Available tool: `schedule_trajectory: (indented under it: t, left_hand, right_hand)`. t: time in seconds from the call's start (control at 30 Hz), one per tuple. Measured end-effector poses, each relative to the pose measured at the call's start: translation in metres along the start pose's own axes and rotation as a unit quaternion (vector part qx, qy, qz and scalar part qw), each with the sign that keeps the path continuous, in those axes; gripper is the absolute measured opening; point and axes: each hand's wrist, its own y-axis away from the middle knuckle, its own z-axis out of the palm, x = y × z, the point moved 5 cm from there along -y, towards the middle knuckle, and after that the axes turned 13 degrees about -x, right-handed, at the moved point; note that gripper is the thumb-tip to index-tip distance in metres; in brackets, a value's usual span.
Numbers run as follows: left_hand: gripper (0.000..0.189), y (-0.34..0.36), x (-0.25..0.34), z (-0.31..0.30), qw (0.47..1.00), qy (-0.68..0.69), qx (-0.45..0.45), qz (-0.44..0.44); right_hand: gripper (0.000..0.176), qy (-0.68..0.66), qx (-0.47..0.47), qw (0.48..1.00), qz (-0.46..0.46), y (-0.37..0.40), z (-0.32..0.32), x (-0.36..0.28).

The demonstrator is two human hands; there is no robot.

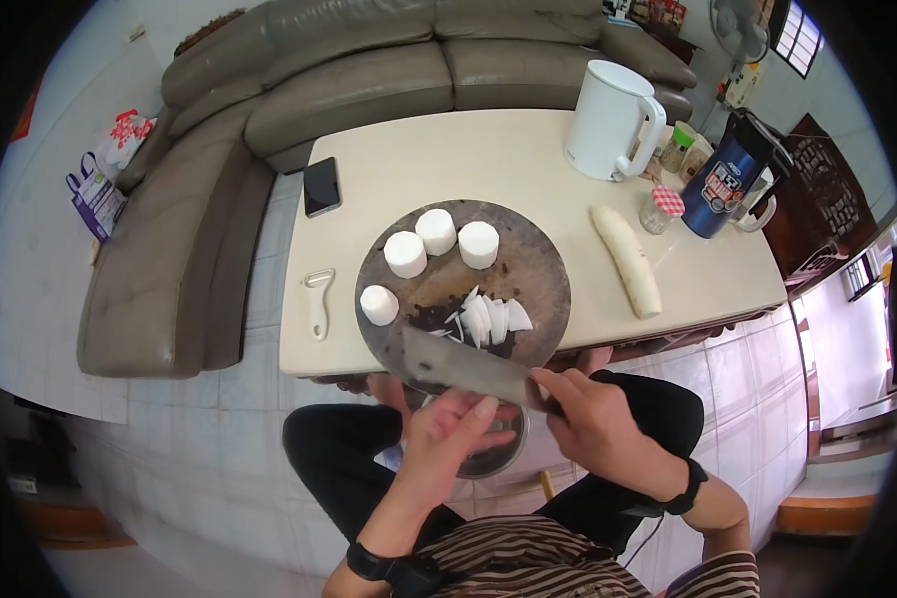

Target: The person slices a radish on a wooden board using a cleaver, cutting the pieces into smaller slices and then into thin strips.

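My right hand is wrapped around the handle of a cleaver, its broad blade slightly blurred and pointing left over the near edge of a round dark cutting board. Just below the blade is my left hand, fingers apart and nothing visible in it. Thin white radish slices lie in a loose pile on the board. Several thick radish chunks stand behind and to the left of them, one radish chunk nearest the left rim. Under my hands, a metal bowl is partly hidden.
A long whole radish rests right of the board. To the left are a peeler and a phone. A white kettle, a red-lidded jar and a blue flask stand at the table's right end.
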Motion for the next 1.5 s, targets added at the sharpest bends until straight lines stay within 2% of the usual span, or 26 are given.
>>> schedule_trajectory:
  t: [0.03,0.07,0.1,0.13,0.17,0.2,0.23,0.3,0.43,0.5,0.6,0.7,0.8,0.93,1.03,1.1,1.23,1.3,1.33,1.4,1.43,1.5]
  left_hand:
    - [0.024,0.003,0.006,-0.005,0.983,-0.178,0.037,0.028]
    - [0.022,0.004,0.013,-0.009,0.932,-0.351,0.070,0.052]
    - [0.022,0.002,0.012,-0.016,0.932,-0.351,0.070,0.046]
    - [0.022,0.000,0.020,-0.019,0.822,-0.550,0.100,0.111]
    - [0.023,0.000,0.022,-0.016,0.665,-0.716,0.122,0.170]
    - [0.028,-0.004,0.018,-0.017,0.618,-0.752,0.128,0.190]
    - [0.028,-0.007,0.015,-0.021,0.621,-0.751,0.127,0.185]
    - [0.029,-0.013,0.010,-0.022,0.570,-0.792,0.105,0.192]
    - [0.031,-0.020,0.006,-0.029,0.562,-0.809,0.071,0.153]
    - [0.031,-0.020,0.005,-0.030,0.545,-0.823,0.060,0.148]
    - [0.030,-0.020,0.006,-0.029,0.546,-0.826,0.048,0.130]
    - [0.031,-0.016,0.000,-0.036,0.576,-0.812,0.029,0.090]
    - [0.030,-0.013,-0.003,-0.038,0.582,-0.809,0.024,0.079]
    - [0.028,-0.017,0.000,-0.036,0.580,-0.811,0.019,0.069]
    - [0.018,-0.017,0.000,-0.036,0.568,-0.817,0.018,0.099]
    - [0.018,-0.015,-0.003,-0.041,0.595,-0.798,0.036,0.089]
    - [0.020,-0.015,-0.002,-0.041,0.608,-0.786,0.044,0.102]
    - [0.023,-0.012,-0.005,-0.043,0.608,-0.789,0.039,0.077]
    - [0.023,-0.011,-0.005,-0.042,0.608,-0.789,0.038,0.077]
    - [0.026,-0.012,-0.005,-0.046,0.654,-0.754,0.035,0.039]
    - [0.026,-0.012,-0.003,-0.045,0.654,-0.755,0.040,0.039]
    - [0.026,-0.015,-0.002,-0.037,0.601,-0.794,0.019,0.086]
  right_hand:
    - [0.047,-0.049,0.026,0.998,-0.020,-0.002,-0.006,0.005]
    - [0.026,-0.126,0.046,0.991,-0.003,-0.005,-0.010,0.009]
    - [0.026,-0.130,0.046,0.990,0.002,-0.007,-0.016,0.010]
    - [0.019,-0.149,0.007,0.988,0.032,-0.008,-0.018,0.016]
    - [0.012,-0.168,-0.032,0.983,0.062,-0.010,-0.017,0.020]
    - [0.008,-0.166,-0.031,0.984,0.059,-0.012,-0.019,0.022]
    - [0.008,-0.169,-0.034,0.983,0.063,-0.014,-0.020,0.024]
    - [0.008,-0.162,-0.067,0.983,0.052,-0.018,-0.017,0.027]
    - [0.010,-0.104,-0.048,0.993,0.016,-0.026,-0.012,0.027]
    - [0.012,-0.007,-0.085,0.996,0.002,-0.030,-0.009,0.021]
    - [0.016,0.018,-0.129,0.991,-0.002,-0.034,-0.001,0.021]
    - [0.023,0.032,-0.162,0.986,-0.004,-0.038,0.002,0.019]
    - [0.026,0.050,-0.180,0.982,-0.001,-0.041,0.005,0.020]
    - [0.026,0.043,-0.193,0.980,-0.007,-0.044,0.003,0.019]
    - [0.026,0.029,-0.218,0.975,-0.012,-0.045,0.003,0.019]
    - [0.023,0.054,-0.223,0.973,-0.009,-0.046,0.006,0.019]
    - [0.019,0.075,-0.202,0.976,-0.024,-0.060,0.020,0.013]
    - [0.017,0.086,-0.199,0.972,-0.091,-0.075,0.021,0.001]
    - [0.017,0.086,-0.199,0.972,-0.090,-0.078,0.022,0.000]
    - [0.019,0.073,-0.207,0.973,-0.067,-0.085,0.026,0.002]
    - [0.019,0.073,-0.208,0.973,-0.072,-0.084,0.027,0.004]
    - [0.019,-0.009,-0.164,0.985,-0.059,-0.079,0.023,0.012]
